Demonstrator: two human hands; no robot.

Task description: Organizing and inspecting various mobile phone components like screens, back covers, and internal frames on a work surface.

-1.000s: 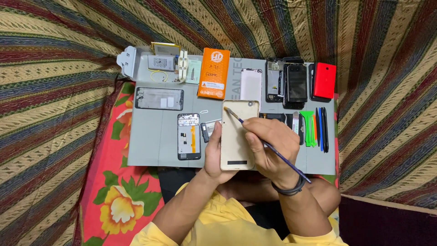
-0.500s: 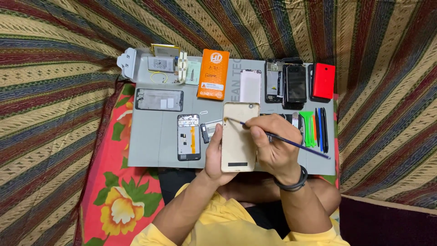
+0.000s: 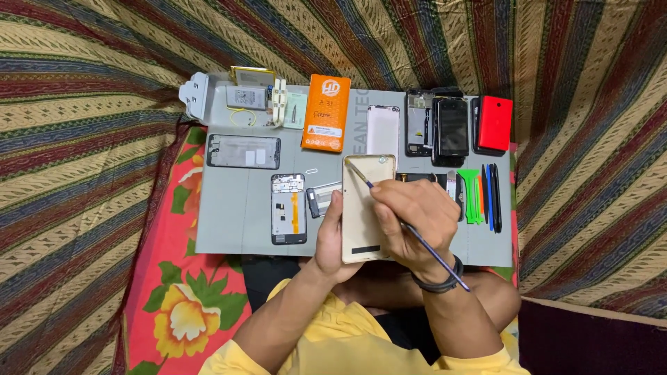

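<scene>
Since half a second ago the thin blue-handled tool (image 3: 410,232) has swung: its handle then pointed out flat toward the right edge of the grey work mat (image 3: 236,222), and now it slants down toward the person's wrist, past the dark wristband (image 3: 439,281). Its tip sat a little below the top left corner of the gold phone (image 3: 363,208) before; now it rests right at that corner, on the back cover's rim. The phone itself has stayed where it was, upright over the near edge of the mat, near its middle.

The right hand (image 3: 410,222) lies over the phone's right side, fingers pressed together in a pen grip on the tool's shaft. The left hand (image 3: 330,239) cups the phone from the left and below, thumb along its left edge and fingers hidden behind it, closed on the body.

Just left of the left hand lie a small metal part (image 3: 321,199) and an opened phone frame with an orange strip (image 3: 288,208). To the right of the right hand, green and blue pry tools (image 3: 479,196) lie side by side near the mat's right edge. Along the far edge sit an orange box (image 3: 326,113), a white back cover (image 3: 383,128), a black phone (image 3: 451,127) and a red phone (image 3: 495,123).
</scene>
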